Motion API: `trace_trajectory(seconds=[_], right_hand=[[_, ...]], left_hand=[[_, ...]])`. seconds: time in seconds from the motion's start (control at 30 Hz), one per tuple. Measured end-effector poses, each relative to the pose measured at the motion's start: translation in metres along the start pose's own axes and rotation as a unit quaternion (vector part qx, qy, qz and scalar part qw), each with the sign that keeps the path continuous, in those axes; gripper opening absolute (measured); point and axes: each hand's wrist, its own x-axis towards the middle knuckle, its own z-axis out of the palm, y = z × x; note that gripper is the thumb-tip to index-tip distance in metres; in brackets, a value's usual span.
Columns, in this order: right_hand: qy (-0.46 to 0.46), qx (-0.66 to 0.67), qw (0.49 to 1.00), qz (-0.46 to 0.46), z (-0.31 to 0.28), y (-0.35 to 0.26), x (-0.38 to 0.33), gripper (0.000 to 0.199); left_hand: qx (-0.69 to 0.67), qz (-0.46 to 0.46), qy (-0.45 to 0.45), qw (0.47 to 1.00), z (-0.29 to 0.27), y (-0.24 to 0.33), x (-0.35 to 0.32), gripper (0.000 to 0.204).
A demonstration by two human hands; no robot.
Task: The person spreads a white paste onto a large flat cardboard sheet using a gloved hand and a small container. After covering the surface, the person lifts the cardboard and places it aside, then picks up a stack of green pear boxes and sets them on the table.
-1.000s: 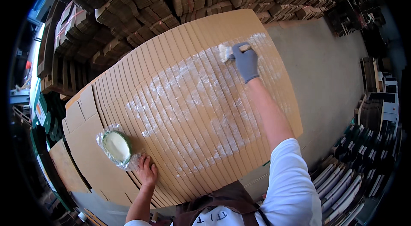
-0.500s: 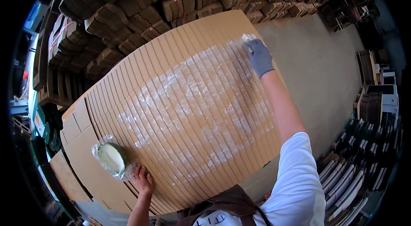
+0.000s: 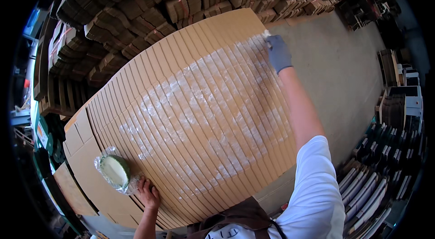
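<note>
Head view. The card sheets [image 3: 217, 27] fill the middle of the frame, laid overlapping like shingles, their edges making a row of near-parallel lines. A shiny whitish coat [image 3: 159, 99] covers a broad band across them, patchy toward the centre; the strip nearest the top is plain brown.

Right hand [image 3: 279, 52]: grey glove, upper right of centre, at the far right corner of the sheets. Fingers closed around the brush [image 3: 266, 34]; its pale bristles show just past the glove, at the end of the coated band. Handle hidden by the hand. Whether the bristles press on the card, I cannot tell.

Left hand [image 3: 149, 195]: bare, lower left of centre, palm down on the sheets, fingers loosely bent and slightly apart. No grip seen. Fingertips lie at the edge of the clear film [image 3: 132, 188]; whether they press on it, I cannot tell.

Bowl [image 3: 126, 169]: green, left of the left hand, pale matter inside, film crumpled around it.

Surroundings: tied card bundles [image 3: 186, 8] along the top; a wooden pallet [image 3: 68, 96] at left; grey floor [image 3: 333, 67] at right; white sleeve [image 3: 319, 184] and brown apron [image 3: 229, 216] at the lower edge.
</note>
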Motion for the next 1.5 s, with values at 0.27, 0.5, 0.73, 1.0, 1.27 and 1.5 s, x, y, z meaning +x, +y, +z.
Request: trace_trajectory(seconds=[0.27, 0.5, 0.73, 1.0, 1.27, 1.5], right_hand=[[0.087, 0.085, 0.961, -0.248, 0.018, -0.061, -0.038, 0.015], [0.027, 0.048, 0.998, -0.023, -0.011, -0.029, -0.032, 0.017], [-0.068, 0.114, 0.991, -0.005, -0.011, -0.051, -0.105, 0.019], [-0.009, -0.024, 0.994, -0.105, -0.033, 0.007, -0.1, 0.021], [-0.022, 0.088, 0.988, -0.124, -0.046, -0.058, -0.184, 0.02], [-0.008, -0.034, 0.994, -0.101, -0.05, -0.054, -0.167, 0.025]], left_hand=[[0.006, 0.006, -0.005, 1.0, -0.004, -0.002, -0.003, 0.04], [0.011, 0.003, -0.015, 1.0, -0.002, 0.001, 0.007, 0.039], [0.019, 0.011, -0.003, 1.0, 0.0, -0.004, -0.002, 0.038], [0.04, 0.018, -0.01, 0.999, 0.001, -0.01, -0.003, 0.037], [0.046, 0.022, -0.007, 0.999, -0.001, -0.004, 0.002, 0.042], [0.018, 0.015, -0.005, 1.0, 0.002, -0.007, 0.0, 0.042]])
